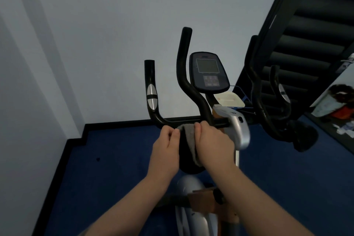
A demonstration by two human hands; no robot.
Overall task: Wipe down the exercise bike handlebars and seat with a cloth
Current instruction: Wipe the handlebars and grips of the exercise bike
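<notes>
We see grey cloth point(188, 140) draped over black handlebar point(168, 120) of exercise bike. Left hand point(166, 147) pinches cloth edge; right hand point(214, 140) grips cloth. Console point(208, 72) behind. Blue floor point(115, 159), pale wall point(95, 34), black skirting point(124, 121), dark staircase point(310, 25) right.

Grey cloth point(188, 140) draped over black handlebar point(168, 120), hanging down

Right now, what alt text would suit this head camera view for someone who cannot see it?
Two hands, the left hand and the right hand, hold a grey cloth draped over the black handlebar of an exercise bike. Its console rises behind, before a pale wall and above a blue floor.
</notes>
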